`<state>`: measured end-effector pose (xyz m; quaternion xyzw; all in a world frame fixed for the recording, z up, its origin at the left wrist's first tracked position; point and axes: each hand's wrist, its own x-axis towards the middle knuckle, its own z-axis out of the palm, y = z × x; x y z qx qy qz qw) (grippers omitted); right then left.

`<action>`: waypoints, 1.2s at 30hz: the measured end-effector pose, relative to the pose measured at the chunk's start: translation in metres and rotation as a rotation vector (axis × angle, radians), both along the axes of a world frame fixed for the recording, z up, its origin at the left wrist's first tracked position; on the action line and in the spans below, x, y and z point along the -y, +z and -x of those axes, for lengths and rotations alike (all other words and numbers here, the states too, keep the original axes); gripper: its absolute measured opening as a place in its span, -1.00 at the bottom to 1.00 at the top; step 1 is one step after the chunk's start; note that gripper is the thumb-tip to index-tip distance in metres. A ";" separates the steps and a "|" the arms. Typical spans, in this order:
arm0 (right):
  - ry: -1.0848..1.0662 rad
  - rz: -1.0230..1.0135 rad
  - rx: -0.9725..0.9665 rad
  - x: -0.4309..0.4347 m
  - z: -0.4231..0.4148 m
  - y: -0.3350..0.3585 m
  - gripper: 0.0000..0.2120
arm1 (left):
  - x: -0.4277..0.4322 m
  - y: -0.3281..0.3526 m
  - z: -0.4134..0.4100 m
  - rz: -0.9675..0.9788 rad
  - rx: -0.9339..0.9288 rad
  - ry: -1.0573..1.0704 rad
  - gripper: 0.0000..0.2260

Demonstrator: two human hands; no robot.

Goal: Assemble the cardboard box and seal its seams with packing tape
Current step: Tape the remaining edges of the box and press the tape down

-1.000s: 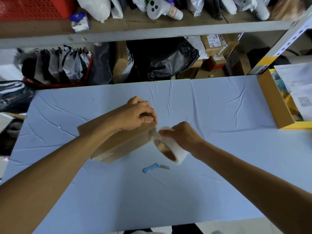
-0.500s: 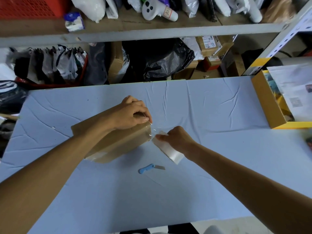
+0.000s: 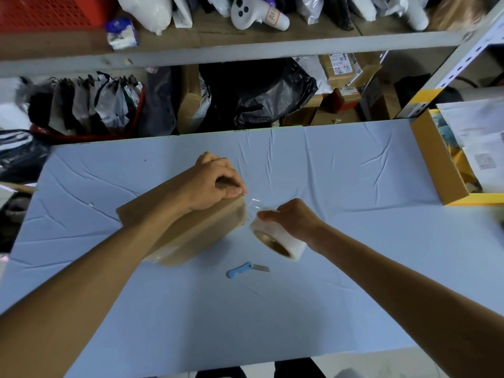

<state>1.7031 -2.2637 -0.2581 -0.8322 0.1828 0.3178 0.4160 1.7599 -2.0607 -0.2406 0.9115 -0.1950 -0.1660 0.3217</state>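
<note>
We saw the brown cardboard box (image 3: 191, 233) lying closed on its side, clear tape roll (image 3: 278, 240) just beside its right end.

Bare table (image 3: 341, 296) surrounds the knife (image 3: 246, 269); yellow box (image 3: 439, 170) blocks far right.

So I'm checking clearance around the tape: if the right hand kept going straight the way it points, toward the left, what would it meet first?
Most likely the cardboard box: the right hand, gripping the tape roll, points at its near end, where the left hand presses. Depth is unclear.
</note>
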 end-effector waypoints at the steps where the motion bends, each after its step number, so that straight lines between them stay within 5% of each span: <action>1: -0.003 0.001 -0.003 -0.001 0.001 -0.001 -0.59 | 0.000 0.000 0.001 0.003 -0.002 0.003 -0.93; 8: 0.091 0.192 0.049 0.007 -0.002 -0.005 -0.43 | -0.001 -0.002 -0.001 0.012 0.001 -0.003 -0.93; 28: -0.053 0.057 -0.006 0.000 0.001 0.002 -0.51 | 0.004 0.007 -0.004 -0.129 0.032 -0.100 -0.87; 33: -0.059 0.050 -0.010 -0.001 0.004 0.002 -0.51 | 0.008 0.014 0.005 -0.040 0.050 -0.001 -0.86; 36: -0.060 0.047 -0.003 -0.002 0.004 0.004 -0.51 | 0.017 0.028 0.024 0.183 0.291 0.259 -0.87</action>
